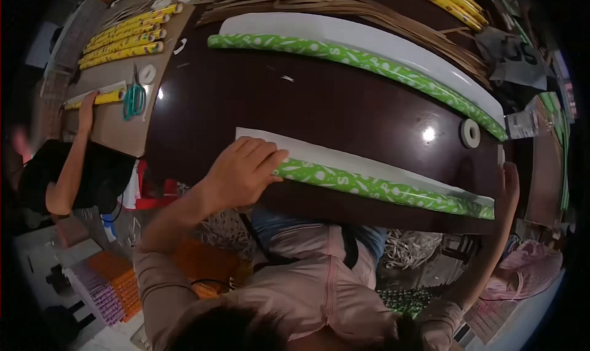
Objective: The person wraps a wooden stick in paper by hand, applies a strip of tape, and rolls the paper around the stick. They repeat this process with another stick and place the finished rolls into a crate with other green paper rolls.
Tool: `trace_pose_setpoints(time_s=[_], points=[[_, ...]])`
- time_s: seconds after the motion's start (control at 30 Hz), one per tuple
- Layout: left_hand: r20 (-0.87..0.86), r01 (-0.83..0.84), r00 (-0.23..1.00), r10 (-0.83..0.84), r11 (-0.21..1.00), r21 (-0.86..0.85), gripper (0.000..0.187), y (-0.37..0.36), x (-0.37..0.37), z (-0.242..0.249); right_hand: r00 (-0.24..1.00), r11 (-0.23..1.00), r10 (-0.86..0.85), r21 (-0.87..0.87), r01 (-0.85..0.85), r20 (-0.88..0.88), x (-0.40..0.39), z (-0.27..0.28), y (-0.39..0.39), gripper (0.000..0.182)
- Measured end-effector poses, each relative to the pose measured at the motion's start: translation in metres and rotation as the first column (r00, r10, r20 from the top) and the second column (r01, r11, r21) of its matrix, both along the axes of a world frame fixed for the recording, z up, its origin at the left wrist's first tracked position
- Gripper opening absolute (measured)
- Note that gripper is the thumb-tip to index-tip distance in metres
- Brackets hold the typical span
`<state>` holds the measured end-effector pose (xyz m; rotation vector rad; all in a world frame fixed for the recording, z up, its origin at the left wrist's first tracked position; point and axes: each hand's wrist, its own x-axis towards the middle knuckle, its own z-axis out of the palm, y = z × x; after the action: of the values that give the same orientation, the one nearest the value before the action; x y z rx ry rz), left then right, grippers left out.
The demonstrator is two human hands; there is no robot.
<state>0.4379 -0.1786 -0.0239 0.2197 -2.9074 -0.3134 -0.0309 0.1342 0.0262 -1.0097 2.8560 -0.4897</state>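
A roll of green wrapping paper with white print (369, 188) lies along the table's near side, its white back showing along the far edge. My left hand (246, 169) is closed over its left end, fingers wrapped on the paper. My right hand (507, 182) is at the table's right edge, just past the roll's right end, with fingers stretched away from me and a pale strip at their tips. A second green roll (356, 57) lies farther back on its white sheet (369, 39). A roll of tape (470, 133) stands near the right edge.
At left, a co-worker's hand (89, 108) rests on a yellow roll (110, 97) beside teal-handled scissors (134, 100). Several yellow rolls (126, 40) lie behind. Brown paper strips (344, 3) run along the back. Orange and purple bundles (107, 283) sit low left.
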Motion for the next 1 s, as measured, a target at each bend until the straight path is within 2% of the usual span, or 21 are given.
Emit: trace_pose_setpoints(time_s=[0.03, 0.07, 0.1, 0.17, 0.23, 0.3, 0.4, 0.43, 0.47, 0.53, 0.63, 0.77, 0.83, 0.87, 0.93, 1.0], points=[[0.016, -0.014, 1.000, 0.014, 1.000, -0.005, 0.047, 0.001, 0.000, 0.001, 0.966, 0.949, 0.163, -0.302, -0.096, 0.203, 0.030, 0.001, -0.014, 0.024], [-0.016, -0.001, 1.000, 0.001, 1.000, -0.011, 0.047, 0.000, -0.001, 0.001, 0.874, 0.925, 0.228, -0.375, -0.057, 0.429, 0.076, 0.008, -0.040, 0.021], [-0.050, 0.014, 0.999, -0.015, 1.000, -0.018, 0.046, -0.001, -0.002, 0.002, 0.728, 0.901, 0.296, -0.434, 0.003, 0.618, 0.121, 0.013, -0.065, 0.019], [-0.055, 0.029, 0.998, -0.029, 1.000, -0.005, 0.049, -0.002, -0.002, 0.001, 0.410, 0.820, 0.569, -0.526, -0.224, 0.713, 0.165, 0.009, -0.107, 0.020], [-0.058, 0.039, 0.998, -0.039, 0.999, 0.008, 0.052, -0.001, -0.003, 0.000, 0.048, 0.769, 0.626, -0.606, -0.204, 0.779, 0.199, -0.004, -0.145, 0.022], [-0.059, 0.001, 0.998, 0.001, 0.999, 0.039, 0.046, 0.003, -0.002, -0.001, -0.193, 0.833, 0.532, -0.551, -0.056, 0.824, 0.228, -0.012, -0.182, 0.024], [-0.076, -0.019, 0.997, 0.016, 0.999, -0.044, 0.039, 0.008, 0.001, -0.005, -0.240, 0.870, 0.476, -0.494, -0.014, 0.846, 0.254, -0.016, -0.228, 0.027], [-0.073, -0.025, 0.997, 0.021, 0.999, -0.044, 0.039, 0.009, 0.002, -0.004, -0.193, 0.861, 0.482, -0.503, -0.077, 0.855, 0.259, -0.021, -0.235, 0.029], [-0.106, -0.051, 0.994, 0.040, 0.994, -0.097, 0.036, 0.011, 0.002, -0.003, -0.197, 0.861, 0.480, -0.502, -0.083, 0.855, 0.260, -0.024, -0.241, 0.029], [-0.136, -0.085, 0.989, 0.066, 0.987, -0.140, 0.033, 0.012, 0.002, -0.006, -0.130, 0.749, 0.602, -0.614, -0.250, 0.788, 0.261, -0.030, -0.248, 0.029], [-0.171, -0.110, 0.980, 0.105, 0.994, -0.019, 0.036, 0.011, 0.003, -0.013, -0.206, 0.815, 0.523, -0.556, -0.164, 0.827, 0.256, -0.031, -0.252, 0.027], [-0.198, -0.082, 0.976, 0.094, 0.994, 0.068, 0.040, 0.007, 0.002, -0.010, -0.176, 0.810, 0.543, -0.567, -0.147, 0.821, 0.253, -0.036, -0.253, 0.028], [-0.210, -0.065, 0.974, 0.084, 0.993, 0.094, 0.043, 0.004, 0.002, -0.010, -0.109, 0.767, 0.580, -0.587, -0.261, 0.807, 0.247, -0.045, -0.253, 0.028], [-0.230, -0.071, 0.969, 0.094, 0.992, 0.108, 0.046, 0.004, 0.003, -0.010, -0.107, 0.768, 0.581, -0.587, -0.257, 0.807, 0.249, -0.047, -0.252, 0.028], [-0.248, -0.074, 0.963, 0.103, 0.989, 0.124, 0.049, 0.004, 0.005, -0.010, -0.002, 0.694, 0.671, -0.629, -0.351, 0.742, 0.254, -0.049, -0.249, 0.025], [-0.223, -0.152, 0.951, 0.216, 0.950, 0.271, 0.053, 0.003, 0.008, -0.004, 0.032, 0.671, 0.693, -0.627, -0.397, 0.720, 0.253, -0.051, -0.248, 0.021]])
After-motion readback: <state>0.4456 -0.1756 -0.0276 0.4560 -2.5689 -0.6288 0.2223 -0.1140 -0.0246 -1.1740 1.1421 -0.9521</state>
